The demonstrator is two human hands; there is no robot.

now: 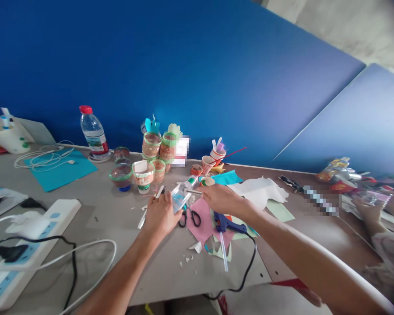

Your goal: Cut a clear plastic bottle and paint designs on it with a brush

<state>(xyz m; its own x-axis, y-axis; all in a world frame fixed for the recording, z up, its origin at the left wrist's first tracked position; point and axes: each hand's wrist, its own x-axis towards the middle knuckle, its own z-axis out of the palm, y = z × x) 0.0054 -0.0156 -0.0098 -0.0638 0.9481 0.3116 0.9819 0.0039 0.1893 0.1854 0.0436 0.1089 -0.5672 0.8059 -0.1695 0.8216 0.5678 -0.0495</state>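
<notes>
My left hand [161, 214] is closed around a small clear plastic piece [180, 197], held just above the grey table [124, 218]. My right hand [220, 197] is pinched on a thin white stick [193, 190] whose tip meets that plastic piece. Black-handled scissors [189, 216] lie on pink paper [202, 223] right under the hands. A blue glue gun [228, 224] rests beside my right wrist, its black cord trailing off the table's front edge.
Decorated cut plastic cups [151, 164] and a water bottle [93, 133] stand at the back by the blue wall. A white power strip [29, 245] with cables lies at the left. Paper scraps are scattered about. Another person's hand [371, 210] is at the far right.
</notes>
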